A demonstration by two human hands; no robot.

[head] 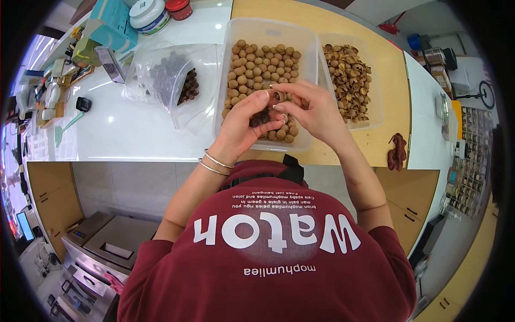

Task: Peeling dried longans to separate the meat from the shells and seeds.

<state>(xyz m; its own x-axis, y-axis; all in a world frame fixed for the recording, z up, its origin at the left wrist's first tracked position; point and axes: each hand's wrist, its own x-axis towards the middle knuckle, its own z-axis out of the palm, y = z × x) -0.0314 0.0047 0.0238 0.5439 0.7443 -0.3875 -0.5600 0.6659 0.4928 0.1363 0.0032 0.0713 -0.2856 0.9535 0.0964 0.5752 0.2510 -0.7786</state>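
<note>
Above a clear plastic tub of round tan dried longans, my two hands meet. My left hand is cupped round several dark peeled longans, its thumb and fingers at a partly opened longan. My right hand has its fingertips on that same fruit, pinching its shell. To the right stands a second plastic tub full of broken shells. Left of the longan tub lies a clear plastic bag, with dark peeled fruit showing at its mouth.
A phone leans near a blue box at the back left, beside a white lidded jar and a red tub. A green spoon and a small black object lie left. Dark red gloves or cloth lie at right.
</note>
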